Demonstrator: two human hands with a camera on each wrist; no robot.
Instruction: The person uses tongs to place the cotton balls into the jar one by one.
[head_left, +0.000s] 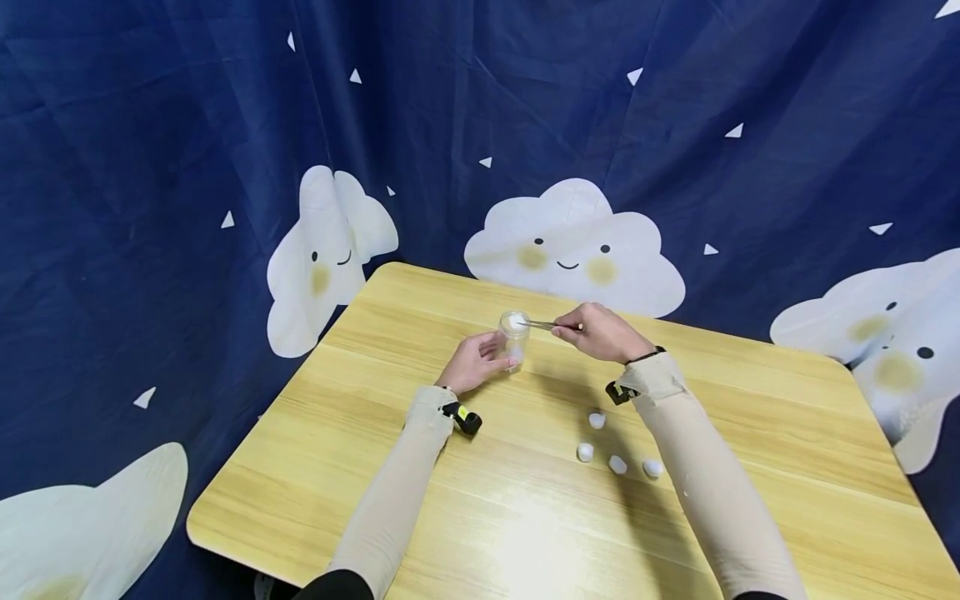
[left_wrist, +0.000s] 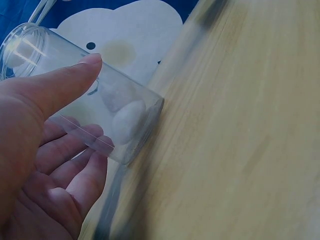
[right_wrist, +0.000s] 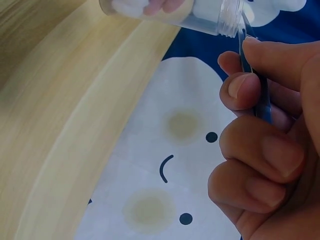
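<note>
My left hand [head_left: 471, 362] holds a clear jar [left_wrist: 137, 92], thumb on one side and fingers on the other. Inside, near its bottom, lie white cotton balls [left_wrist: 129, 121]; how many is hard to tell through the wall. Thumb and fingers of my right hand [head_left: 602, 332] pinch metal tweezers [head_left: 538, 324], which reach to the jar's open mouth. A white cotton ball [head_left: 517, 319] shows at that mouth, by the tweezer tips. Whether the tips still grip it cannot be made out.
Several loose cotton balls, one of them the nearest to the jar [head_left: 596, 420], lie on the wooden table [head_left: 337, 450] left of my right forearm. A blue curtain [head_left: 420, 100] with white clouds hangs behind the table's far edge.
</note>
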